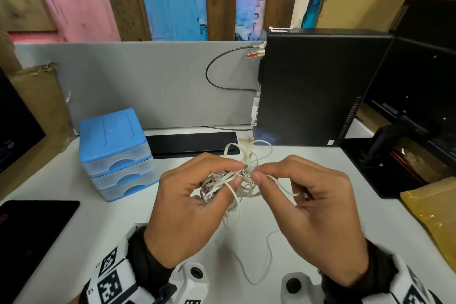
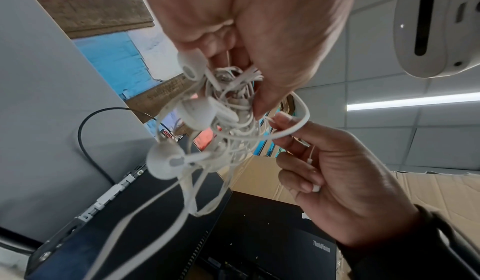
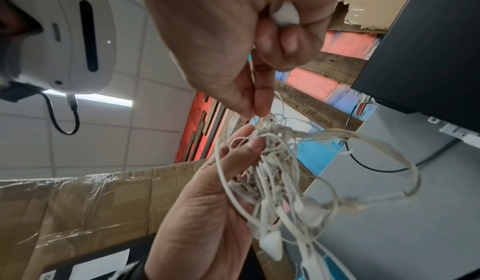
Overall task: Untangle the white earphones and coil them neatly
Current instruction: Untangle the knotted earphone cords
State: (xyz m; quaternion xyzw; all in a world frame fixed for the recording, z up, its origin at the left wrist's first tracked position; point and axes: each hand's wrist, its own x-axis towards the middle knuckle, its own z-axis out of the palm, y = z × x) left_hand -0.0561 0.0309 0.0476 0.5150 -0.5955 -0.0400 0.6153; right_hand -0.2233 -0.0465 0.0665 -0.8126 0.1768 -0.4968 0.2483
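Note:
The white earphones (image 1: 222, 187) are a knotted bundle of thin cord held up above the white desk (image 1: 74, 180). My left hand (image 1: 238, 173) grips the bundle from the left, with loops draped over its fingers. My right hand (image 1: 257, 172) pinches a strand at the knot between thumb and forefinger. Its curled lower fingers hold a small white end piece (image 3: 284, 16). In the left wrist view, three earbuds (image 2: 166, 161) dangle from the tangle (image 2: 228, 124). In the right wrist view, the tangle (image 3: 272, 171) hangs over my left hand's fingers (image 3: 249, 147). One loose cord (image 1: 269, 254) trails onto the desk.
A blue drawer unit (image 1: 116, 153) stands at the left and a black computer tower (image 1: 320, 86) at the back right. A monitor on an arm (image 1: 419, 81) and a yellow envelope (image 1: 434, 217) are at the right. A black pad (image 1: 32, 237) lies front left.

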